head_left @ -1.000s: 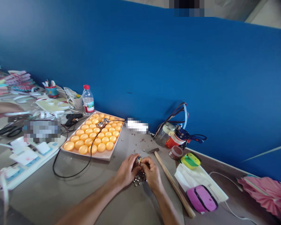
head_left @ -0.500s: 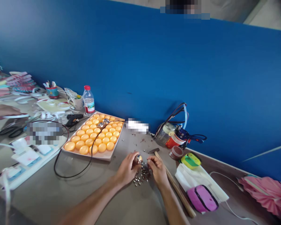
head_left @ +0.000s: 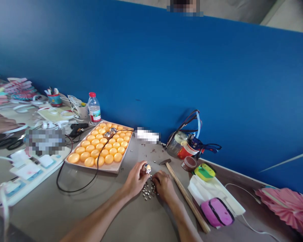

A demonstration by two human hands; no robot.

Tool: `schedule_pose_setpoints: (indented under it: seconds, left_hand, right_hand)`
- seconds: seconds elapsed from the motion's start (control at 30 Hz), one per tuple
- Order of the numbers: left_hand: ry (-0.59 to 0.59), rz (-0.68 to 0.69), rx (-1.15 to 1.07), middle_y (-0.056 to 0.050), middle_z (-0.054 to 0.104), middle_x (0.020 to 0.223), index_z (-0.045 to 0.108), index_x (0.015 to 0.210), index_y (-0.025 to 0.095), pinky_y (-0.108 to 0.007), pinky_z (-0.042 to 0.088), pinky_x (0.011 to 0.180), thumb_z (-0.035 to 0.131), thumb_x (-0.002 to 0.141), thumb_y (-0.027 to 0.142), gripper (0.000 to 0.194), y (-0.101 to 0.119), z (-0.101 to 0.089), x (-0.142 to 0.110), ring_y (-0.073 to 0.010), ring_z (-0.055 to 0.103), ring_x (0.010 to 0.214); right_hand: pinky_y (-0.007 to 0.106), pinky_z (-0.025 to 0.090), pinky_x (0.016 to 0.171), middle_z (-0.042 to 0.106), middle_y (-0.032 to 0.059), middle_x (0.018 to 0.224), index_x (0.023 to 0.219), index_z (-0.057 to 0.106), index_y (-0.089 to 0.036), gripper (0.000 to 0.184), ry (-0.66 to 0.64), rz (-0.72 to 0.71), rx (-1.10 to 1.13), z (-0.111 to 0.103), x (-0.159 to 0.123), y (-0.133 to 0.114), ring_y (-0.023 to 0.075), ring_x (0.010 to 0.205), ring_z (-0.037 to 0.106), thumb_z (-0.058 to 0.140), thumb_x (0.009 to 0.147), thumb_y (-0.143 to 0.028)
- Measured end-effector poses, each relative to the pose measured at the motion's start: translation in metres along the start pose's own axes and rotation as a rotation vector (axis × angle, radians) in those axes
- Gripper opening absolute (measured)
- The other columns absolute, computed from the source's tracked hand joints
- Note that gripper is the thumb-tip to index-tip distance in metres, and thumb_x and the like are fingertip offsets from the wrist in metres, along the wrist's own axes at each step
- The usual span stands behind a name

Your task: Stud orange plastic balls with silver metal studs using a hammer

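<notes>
My left hand (head_left: pixel 135 179) is closed around a small ball (head_left: pixel 146 168) with shiny silver studs over its orange surface. It holds the ball just above the table. To its right, my right hand (head_left: pixel 163 185) reaches down with curled fingers at a loose pile of small silver studs (head_left: pixel 146 193). Its fingertips are partly hidden, and whatever they pinch is too small to make out. Behind my hands, a tray of plain orange balls (head_left: pixel 94 153) also carries two silver-studded balls (head_left: pixel 112 130).
A hammer (head_left: pixel 185 196) lies right of my hands, beside a brown tub (head_left: pixel 189 163) and a purple case (head_left: pixel 217 212). A black cable crosses the tray. Left are a power strip (head_left: pixel 37 176), scissors (head_left: pixel 12 142), a bottle (head_left: pixel 94 109) and another person's hand (head_left: pixel 1 125).
My right hand has come away from the ball, moving right and then down to the stud pile. My left hand still holds the ball, now more exposed. The other person's hand shifts slightly.
</notes>
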State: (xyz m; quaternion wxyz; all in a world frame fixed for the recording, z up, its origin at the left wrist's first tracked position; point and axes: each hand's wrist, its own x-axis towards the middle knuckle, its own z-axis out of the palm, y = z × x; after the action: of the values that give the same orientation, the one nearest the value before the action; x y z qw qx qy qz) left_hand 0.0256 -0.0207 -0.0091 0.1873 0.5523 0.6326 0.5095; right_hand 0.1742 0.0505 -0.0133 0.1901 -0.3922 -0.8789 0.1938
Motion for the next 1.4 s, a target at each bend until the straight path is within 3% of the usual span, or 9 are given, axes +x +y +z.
schedule_pose_setpoints:
  seconds: [0.23,0.37,0.53,0.7,0.8,0.97,1.1,1.27,1.4]
  left_hand:
    - [0.021,-0.015,-0.006,-0.008,0.059,0.109,0.048,0.115,0.019,-0.036,0.042,0.09,0.052,0.075,0.02,0.04,0.002,-0.002,0.001,-0.02,0.055,0.1]
    - [0.018,-0.021,-0.018,-0.008,0.059,0.109,0.047,0.115,0.018,-0.037,0.043,0.09,0.052,0.076,0.02,0.04,0.002,-0.003,0.001,-0.0197,0.055,0.099]
    - [0.013,-0.024,-0.022,-0.008,0.059,0.108,0.048,0.115,0.018,-0.037,0.043,0.089,0.052,0.075,0.02,0.04,0.0,-0.001,0.001,-0.0201,0.055,0.099]
    - [0.01,-0.016,-0.023,-0.008,0.059,0.108,0.048,0.115,0.018,-0.036,0.042,0.09,0.053,0.074,0.019,0.041,0.0,0.0,0.001,-0.0201,0.055,0.099]
    - [-0.01,-0.016,-0.01,-0.008,0.06,0.105,0.048,0.114,0.018,-0.036,0.043,0.087,0.054,0.074,0.018,0.041,0.001,-0.001,0.0,-0.0199,0.055,0.097]
    - [-0.05,0.005,0.007,-0.008,0.06,0.101,0.048,0.115,0.018,-0.035,0.045,0.084,0.053,0.074,0.018,0.041,0.0,0.001,-0.001,-0.0194,0.056,0.092]
    - [-0.079,0.039,0.005,-0.009,0.059,0.105,0.047,0.115,0.017,-0.036,0.043,0.087,0.054,0.074,0.017,0.041,-0.003,0.003,-0.002,-0.0205,0.055,0.097]
    - [-0.102,0.054,0.011,-0.01,0.058,0.106,0.047,0.116,0.018,-0.036,0.043,0.088,0.052,0.075,0.016,0.041,-0.002,0.003,-0.002,-0.0209,0.055,0.098]
    - [-0.123,0.069,0.021,-0.009,0.057,0.105,0.046,0.117,0.019,-0.035,0.044,0.086,0.051,0.075,0.015,0.043,-0.002,0.003,-0.004,-0.0199,0.055,0.095]
  right_hand:
    - [0.026,0.036,0.07,0.059,0.0039,0.077,0.076,0.059,-0.018,0.014,0.006,-0.035,0.121,-0.002,-0.001,0.0,0.0171,0.077,0.053,0.046,0.079,-0.016]
    - [0.029,0.035,0.073,0.059,0.0054,0.083,0.086,0.062,-0.019,0.019,0.023,-0.06,0.039,0.004,-0.003,-0.003,0.0202,0.083,0.052,0.049,0.074,-0.012]
    - [0.029,0.034,0.07,0.059,0.0052,0.075,0.072,0.06,-0.018,0.016,0.059,-0.046,0.02,0.012,-0.005,-0.011,0.019,0.077,0.052,0.047,0.074,-0.01]
    - [0.028,0.039,0.071,0.058,0.0055,0.08,0.068,0.055,-0.018,0.013,0.205,-0.03,0.305,0.006,-0.002,-0.01,0.0174,0.079,0.053,0.044,0.072,-0.011]
    - [0.027,0.041,0.069,0.061,0.0062,0.088,0.066,0.052,-0.019,0.008,0.284,0.056,0.502,0.004,-0.001,-0.008,0.0167,0.079,0.055,0.047,0.07,-0.014]
    - [0.022,0.035,0.046,0.057,-0.0013,0.064,0.073,0.052,-0.018,0.007,0.21,0.234,0.942,0.006,0.0,-0.011,0.0083,0.044,0.043,0.053,0.073,-0.025]
    - [0.022,0.031,0.045,0.045,-0.0066,0.047,0.074,0.057,-0.017,0.019,0.144,0.291,1.103,0.004,0.0,-0.014,0.0081,0.043,0.04,0.062,0.071,-0.035]
    - [0.024,0.036,0.054,0.054,-0.003,0.053,0.084,0.064,-0.016,0.023,0.074,0.315,1.196,0.002,0.0,-0.016,0.01,0.05,0.047,0.062,0.071,-0.035]
    - [0.022,0.033,0.049,0.053,-0.0038,0.055,0.079,0.061,-0.017,0.018,0.095,0.341,1.19,0.0,0.001,-0.017,0.0085,0.047,0.043,0.063,0.069,-0.032]
